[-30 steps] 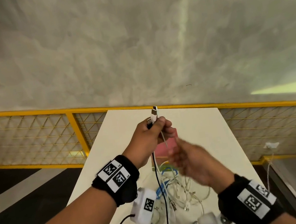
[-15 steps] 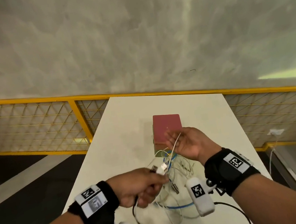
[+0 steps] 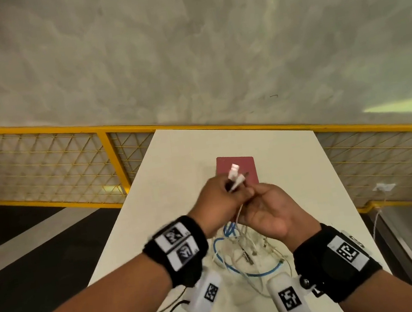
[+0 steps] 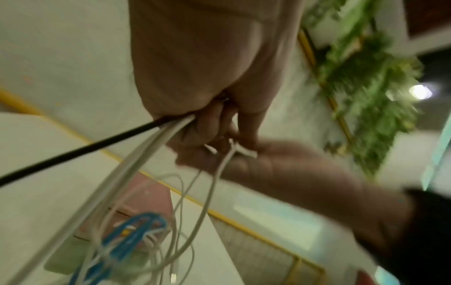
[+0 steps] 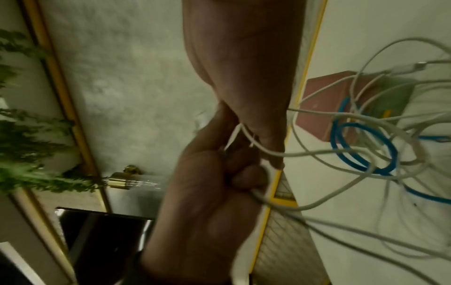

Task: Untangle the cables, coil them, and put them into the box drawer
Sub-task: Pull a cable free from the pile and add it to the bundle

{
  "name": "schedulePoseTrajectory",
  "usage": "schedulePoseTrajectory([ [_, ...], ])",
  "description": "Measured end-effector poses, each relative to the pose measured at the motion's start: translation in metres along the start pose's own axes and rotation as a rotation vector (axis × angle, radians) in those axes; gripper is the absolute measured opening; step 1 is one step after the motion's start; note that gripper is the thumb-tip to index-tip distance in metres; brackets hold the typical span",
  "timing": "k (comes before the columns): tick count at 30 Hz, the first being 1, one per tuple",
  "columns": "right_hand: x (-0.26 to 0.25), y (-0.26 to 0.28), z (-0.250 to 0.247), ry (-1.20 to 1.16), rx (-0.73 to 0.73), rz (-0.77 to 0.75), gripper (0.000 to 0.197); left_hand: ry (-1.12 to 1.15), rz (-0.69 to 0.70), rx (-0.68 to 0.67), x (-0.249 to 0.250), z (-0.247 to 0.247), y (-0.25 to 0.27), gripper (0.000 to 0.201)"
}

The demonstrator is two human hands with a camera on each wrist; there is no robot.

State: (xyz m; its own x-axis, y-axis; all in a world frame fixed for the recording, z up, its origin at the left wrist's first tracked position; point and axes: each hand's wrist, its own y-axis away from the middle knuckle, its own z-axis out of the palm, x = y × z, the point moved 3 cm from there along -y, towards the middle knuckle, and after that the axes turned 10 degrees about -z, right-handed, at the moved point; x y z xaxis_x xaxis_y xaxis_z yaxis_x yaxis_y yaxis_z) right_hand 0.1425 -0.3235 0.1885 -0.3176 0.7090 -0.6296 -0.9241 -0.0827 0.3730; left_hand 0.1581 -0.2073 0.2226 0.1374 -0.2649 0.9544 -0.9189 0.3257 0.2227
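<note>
My left hand [image 3: 222, 197] is raised over the table and grips a bundle of cable ends; white connectors [image 3: 235, 175] stick up out of the fist. In the left wrist view a black cable [image 4: 73, 152] and white cables [image 4: 136, 164] run down from that fist. My right hand [image 3: 256, 196] meets it palm up and pinches a thin white cable [image 5: 258, 148] beside the left fingers. Below them the tangle of white cables [image 3: 252, 248] and a blue cable [image 3: 247, 273] lies on the table. The red box [image 3: 244, 163] stands just behind the hands.
The white table [image 3: 165, 178] is narrow, with a yellow mesh railing [image 3: 39, 166] along its left and far sides and a grey wall beyond. A white socket with a lead [image 3: 382, 187] hangs on the railing at the right. Green plants [image 4: 366, 81] hang high up.
My left hand dropped from high up to near the table's front edge, then rose again with the cable ends to meet the right hand in front of the box.
</note>
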Motion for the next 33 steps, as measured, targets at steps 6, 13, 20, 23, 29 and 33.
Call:
schedulePoseTrajectory([
  [6,-0.016,0.001,-0.005,0.043,-0.002,0.088,0.029,0.136,-0.172,-0.157,-0.015,0.005,0.006,0.020],
  [13,-0.006,-0.005,-0.031,0.112,0.125,0.147,0.034,-0.297,-0.380,-0.776,-0.034,-0.021,0.061,0.023],
  [20,0.007,-0.003,-0.030,0.159,0.060,0.047,0.019,-0.030,-0.297,-0.201,-0.022,-0.037,0.020,0.008],
  [23,0.008,0.003,-0.017,0.240,-0.007,0.025,0.019,0.155,-0.254,-0.034,-0.014,-0.018,0.004,0.016],
  [29,0.000,-0.004,-0.012,0.130,0.084,-0.026,0.024,0.154,-0.226,-0.134,-0.026,0.009,0.010,0.012],
  [33,-0.014,-0.012,-0.020,0.116,0.127,-0.030,0.028,0.041,-0.075,-0.140,-0.019,0.008,0.029,0.018],
])
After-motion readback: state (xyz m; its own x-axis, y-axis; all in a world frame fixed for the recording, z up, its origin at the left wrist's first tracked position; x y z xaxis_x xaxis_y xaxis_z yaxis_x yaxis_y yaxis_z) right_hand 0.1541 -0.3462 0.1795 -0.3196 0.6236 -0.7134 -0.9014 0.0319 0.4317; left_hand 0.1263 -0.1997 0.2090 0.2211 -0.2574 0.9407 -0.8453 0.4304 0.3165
